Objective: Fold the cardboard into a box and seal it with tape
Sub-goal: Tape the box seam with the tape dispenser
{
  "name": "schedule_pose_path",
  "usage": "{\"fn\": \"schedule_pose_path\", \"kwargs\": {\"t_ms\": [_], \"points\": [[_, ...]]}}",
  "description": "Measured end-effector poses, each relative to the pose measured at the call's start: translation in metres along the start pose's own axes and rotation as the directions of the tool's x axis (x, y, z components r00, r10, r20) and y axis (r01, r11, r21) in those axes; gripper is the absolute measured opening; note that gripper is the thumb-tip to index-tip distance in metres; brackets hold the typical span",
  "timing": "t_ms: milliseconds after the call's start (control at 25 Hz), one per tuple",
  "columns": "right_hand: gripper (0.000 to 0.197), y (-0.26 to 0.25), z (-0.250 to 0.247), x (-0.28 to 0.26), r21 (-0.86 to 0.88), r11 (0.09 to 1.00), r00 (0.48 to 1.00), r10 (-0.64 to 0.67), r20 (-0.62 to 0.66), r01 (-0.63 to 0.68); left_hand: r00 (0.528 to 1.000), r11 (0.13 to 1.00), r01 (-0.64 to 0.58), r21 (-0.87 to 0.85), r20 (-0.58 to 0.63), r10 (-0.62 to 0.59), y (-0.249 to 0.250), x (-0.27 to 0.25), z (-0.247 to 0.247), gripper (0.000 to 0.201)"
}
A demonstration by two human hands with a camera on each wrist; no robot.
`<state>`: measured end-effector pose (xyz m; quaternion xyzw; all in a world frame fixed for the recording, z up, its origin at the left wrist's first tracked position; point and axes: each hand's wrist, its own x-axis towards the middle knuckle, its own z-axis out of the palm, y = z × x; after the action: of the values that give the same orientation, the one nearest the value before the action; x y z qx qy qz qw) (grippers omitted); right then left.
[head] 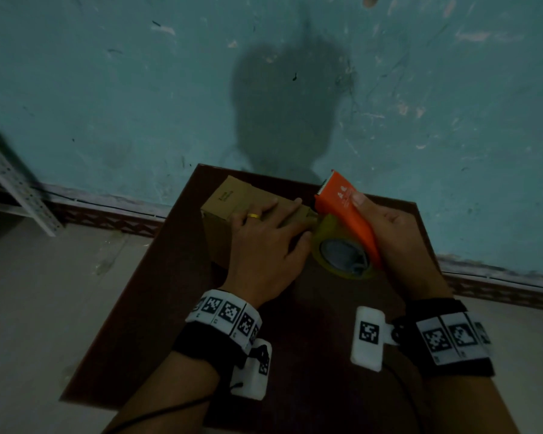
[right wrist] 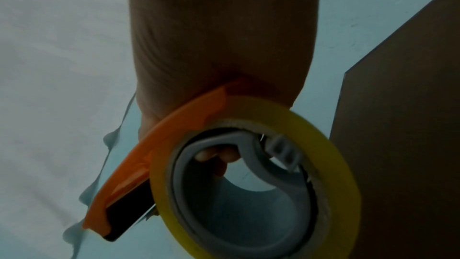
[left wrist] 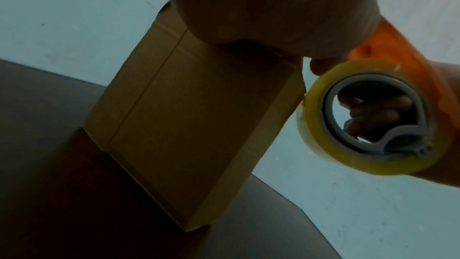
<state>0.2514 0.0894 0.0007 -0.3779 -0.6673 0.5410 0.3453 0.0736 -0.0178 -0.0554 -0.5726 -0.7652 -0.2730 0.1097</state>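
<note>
A folded brown cardboard box [head: 232,198] stands on the dark brown table [head: 311,339]. My left hand [head: 273,236] lies flat on the box top, fingers straight, thumb down its near right side. My right hand [head: 386,227] grips an orange tape dispenser [head: 345,208] with a yellow tape roll [head: 342,255], held against the box's right end. In the left wrist view the box [left wrist: 194,125] shows a closed seam, and the roll [left wrist: 373,119] touches its right edge. The right wrist view shows the dispenser [right wrist: 149,155] and roll [right wrist: 336,164] under my right hand [right wrist: 219,46].
The table's far edge is close to a teal wall [head: 138,89]. A white perforated metal shelf frame [head: 13,183] stands on the floor at the left. Pale floor tiles [head: 44,308] surround the small table. Bare table surface lies in front of the box.
</note>
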Motion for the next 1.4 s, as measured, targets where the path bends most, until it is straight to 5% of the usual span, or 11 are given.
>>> {"fn": "schedule_pose_path", "kwargs": {"t_ms": [280,560,920,1080,1200,1400], "points": [[0.069,-0.011,0.0,-0.002,0.022,1.0,0.999,0.003,-0.032,-0.003,0.999,0.996,0.041,-0.075,0.023,-0.039,0.007,0.001,-0.005,0.071],[0.068,-0.011,-0.011,-0.004,-0.016,1.0,0.999,-0.023,-0.044,0.023,0.998,0.995,0.051,-0.085,0.044,-0.048,0.01,0.003,-0.006,0.043],[0.079,-0.019,-0.017,-0.007,0.024,0.999,0.999,-0.038,-0.028,0.039,0.978,0.938,-0.09,-0.336,-0.21,0.019,0.024,0.013,-0.003,0.015],[0.09,-0.027,-0.025,-0.011,0.064,0.997,0.999,-0.038,-0.03,0.04,0.927,0.947,-0.26,-0.186,-0.323,0.191,0.028,0.017,-0.017,0.014],[0.083,-0.033,-0.033,-0.014,0.002,0.999,0.999,-0.032,-0.016,0.032,0.909,0.975,-0.219,-0.028,-0.37,0.193,0.021,0.023,-0.031,0.014],[0.078,-0.033,-0.031,-0.017,-0.101,0.995,1.0,0.026,0.016,-0.024,0.969,0.966,-0.159,-0.202,-0.221,0.113,0.009,0.031,-0.042,0.019]]}}
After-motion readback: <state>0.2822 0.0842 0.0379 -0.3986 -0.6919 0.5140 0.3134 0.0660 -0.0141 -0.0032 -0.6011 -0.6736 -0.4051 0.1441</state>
